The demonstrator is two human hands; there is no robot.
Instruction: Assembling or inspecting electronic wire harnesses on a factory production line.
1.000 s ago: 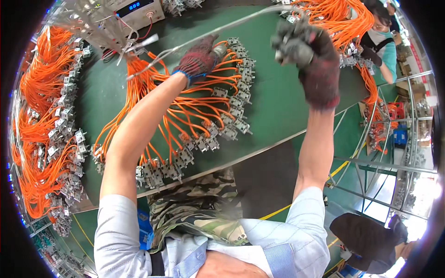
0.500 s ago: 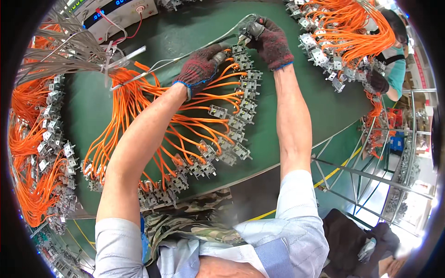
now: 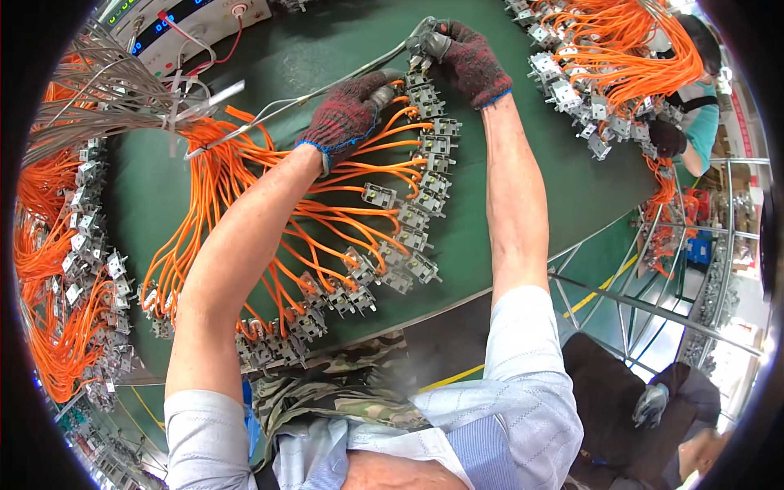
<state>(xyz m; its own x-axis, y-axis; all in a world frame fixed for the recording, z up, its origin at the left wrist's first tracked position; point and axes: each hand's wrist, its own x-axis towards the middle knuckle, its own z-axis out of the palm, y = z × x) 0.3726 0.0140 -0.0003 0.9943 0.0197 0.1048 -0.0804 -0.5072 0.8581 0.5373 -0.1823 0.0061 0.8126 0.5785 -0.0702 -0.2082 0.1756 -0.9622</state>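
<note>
Knitted dark red and grey gloves cover both hands. My right hand (image 3: 467,64) grips a dark grey plug (image 3: 423,39) at the end of a grey cable (image 3: 306,99), close against the top of a row of metal-cased connectors (image 3: 438,145). Beside it, my left hand (image 3: 347,114) is closed at the uppermost orange wire (image 3: 395,84), near that same end of the row. The fingers partly hide the contact there. Orange wires (image 3: 214,155) fan out from a tied bundle to the connectors, which lie in an arc on the green bench (image 3: 563,184).
A power supply (image 3: 184,31) with lit displays stands at the far left. More orange wire bundles lie at left (image 3: 69,339) and far right (image 3: 645,53). A co-worker's dark glove (image 3: 668,139) is at the right bundle. Beyond the bench edge are a metal rack (image 3: 661,309) and another person's grey glove (image 3: 651,404).
My right hand and the plug have shifted slightly left and up. My left hand has moved slightly left. The other person at lower right has come further into view.
</note>
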